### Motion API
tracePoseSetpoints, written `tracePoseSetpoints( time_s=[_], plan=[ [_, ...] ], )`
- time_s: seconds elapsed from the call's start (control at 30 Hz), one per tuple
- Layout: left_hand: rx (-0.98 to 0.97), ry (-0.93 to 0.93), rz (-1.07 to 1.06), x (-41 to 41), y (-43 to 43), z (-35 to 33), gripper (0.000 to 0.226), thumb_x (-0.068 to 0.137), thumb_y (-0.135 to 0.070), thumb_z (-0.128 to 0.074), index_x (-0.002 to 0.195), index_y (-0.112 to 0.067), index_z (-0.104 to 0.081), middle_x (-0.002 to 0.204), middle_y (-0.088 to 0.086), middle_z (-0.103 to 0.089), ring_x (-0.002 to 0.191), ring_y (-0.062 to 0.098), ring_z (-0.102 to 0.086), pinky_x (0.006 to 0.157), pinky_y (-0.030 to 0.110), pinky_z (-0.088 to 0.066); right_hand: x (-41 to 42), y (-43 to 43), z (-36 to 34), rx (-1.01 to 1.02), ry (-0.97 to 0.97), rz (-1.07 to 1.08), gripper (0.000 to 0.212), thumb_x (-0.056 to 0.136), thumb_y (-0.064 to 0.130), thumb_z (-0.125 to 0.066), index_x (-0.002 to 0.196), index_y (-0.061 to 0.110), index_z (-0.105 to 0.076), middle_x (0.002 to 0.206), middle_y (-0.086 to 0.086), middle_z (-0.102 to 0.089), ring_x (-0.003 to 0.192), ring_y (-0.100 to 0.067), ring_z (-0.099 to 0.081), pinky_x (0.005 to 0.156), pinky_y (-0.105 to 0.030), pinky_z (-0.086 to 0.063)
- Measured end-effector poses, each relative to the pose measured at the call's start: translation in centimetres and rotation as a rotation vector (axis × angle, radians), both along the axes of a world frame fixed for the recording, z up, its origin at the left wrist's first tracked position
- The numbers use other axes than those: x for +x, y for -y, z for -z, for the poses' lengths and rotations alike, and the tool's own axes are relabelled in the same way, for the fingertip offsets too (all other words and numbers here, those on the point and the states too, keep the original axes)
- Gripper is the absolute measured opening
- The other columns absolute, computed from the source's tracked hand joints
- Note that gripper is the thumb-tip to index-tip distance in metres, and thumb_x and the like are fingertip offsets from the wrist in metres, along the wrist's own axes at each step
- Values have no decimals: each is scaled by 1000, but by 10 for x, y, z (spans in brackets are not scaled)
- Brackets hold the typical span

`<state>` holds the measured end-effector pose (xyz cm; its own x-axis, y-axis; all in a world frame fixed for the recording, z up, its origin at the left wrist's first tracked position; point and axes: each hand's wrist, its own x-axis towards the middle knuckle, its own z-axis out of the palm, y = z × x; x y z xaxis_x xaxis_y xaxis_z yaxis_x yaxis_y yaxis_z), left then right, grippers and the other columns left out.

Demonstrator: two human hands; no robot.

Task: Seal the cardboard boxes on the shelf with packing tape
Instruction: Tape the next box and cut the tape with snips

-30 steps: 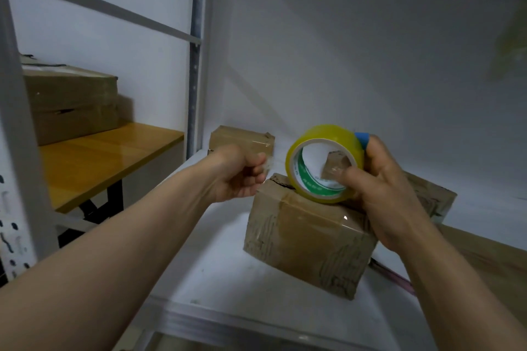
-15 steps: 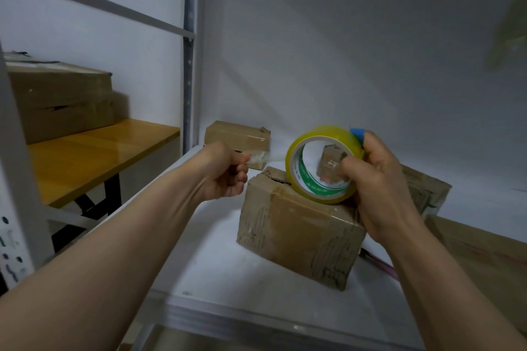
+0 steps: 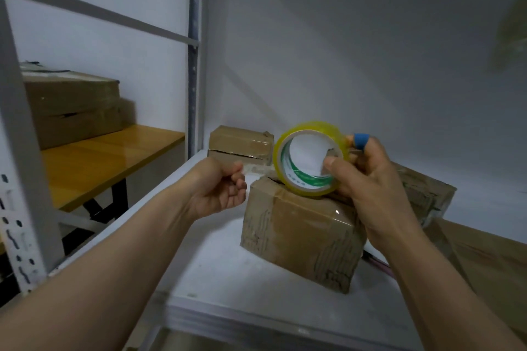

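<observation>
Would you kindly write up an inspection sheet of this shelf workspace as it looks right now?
Surface: white shelf, with boxes standing on it.
Job's things: yellow tape roll over the top of the front box, which already shows clear tape; a tape strip runs left from the roll; small box at the back with a gap along its side; another box behind the right hand.
Clutter: flat cardboard at the right edge.
Hands: left hand pinches the tape strip; right hand, with a blue band on one finger, grips the tape roll.
Cables: a pink strip beside the front box, kind unclear.
Surroundings: wooden table with stacked boxes to the left; metal upright; white wall.
</observation>
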<state>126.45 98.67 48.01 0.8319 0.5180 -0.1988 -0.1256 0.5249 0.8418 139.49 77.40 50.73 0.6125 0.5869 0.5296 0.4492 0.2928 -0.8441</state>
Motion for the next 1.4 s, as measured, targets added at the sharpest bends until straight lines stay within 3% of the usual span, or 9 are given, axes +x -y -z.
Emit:
tracePoseSetpoints(
  time_s=[0.17,0.3,0.43,0.57,0.77,0.97,1.17,1.27,1.4],
  plan=[
    [86,61,-23,11,14,-11,28,104,-10,-45,77,-13,-49,62,1,-41,48,10,-45,45,25,-51,-5,4,-4,141,-74,13,23,84,31,-71,103,32,-59,97,-26,-58,94,-48,-64,79,-72,-52],
    [54,61,-31,15,15,-12,23,104,-8,-42,82,-14,-49,62,0,-39,48,10,-42,41,23,-47,-7,6,-6,183,-114,8,17,82,27,-70,95,28,-59,94,-15,-61,85,-36,-62,76,-70,-52],
    [57,38,-16,16,12,-9,23,102,-6,-43,81,-15,-49,60,0,-39,47,10,-42,45,24,-49,-6,6,-3,178,-114,-2,16,92,13,-67,96,26,-59,87,-5,-69,80,-28,-70,71,-53,-60],
    [38,-15,0,16,10,0,23,102,-8,-44,81,-14,-51,58,0,-41,44,11,-42,45,24,-50,-8,6,-5,161,-116,-23,18,91,9,-66,100,21,-58,84,-2,-72,79,-26,-73,66,-40,-59],
    [-35,18,2,18,9,4,18,103,-10,-44,88,-13,-54,55,0,-42,40,11,-43,43,22,-49,-7,6,-5,116,-107,5,19,90,11,-68,102,21,-59,86,-4,-72,79,-29,-72,71,-47,-61],
    [-58,-16,-11,21,8,6,18,102,-10,-45,88,-11,-55,61,-1,-43,44,9,-44,45,21,-50,-5,4,-6,86,-108,19,23,88,14,-69,108,18,-58,92,-18,-69,80,-34,-71,74,-55,-60],
    [-119,-181,131,13,13,15,37,99,-10,-39,67,-12,-56,63,-3,-38,46,6,-29,43,15,-24,-5,2,-5,90,-113,28,21,88,15,-70,105,20,-59,87,-11,-70,78,-32,-71,74,-53,-61],
    [-19,-265,151,13,14,15,40,93,-6,-36,58,-13,-55,66,-2,-35,48,7,-27,46,17,-22,-5,2,-5,84,-110,43,20,88,16,-71,104,21,-60,89,-16,-69,79,-35,-70,77,-59,-59],
    [284,-401,179,15,19,9,37,93,-8,-26,63,-20,-46,62,0,-33,54,12,-25,61,27,-11,-5,1,-5,69,-97,54,19,88,18,-71,103,22,-61,90,-17,-69,85,-41,-70,79,-62,-59]
  ],
)
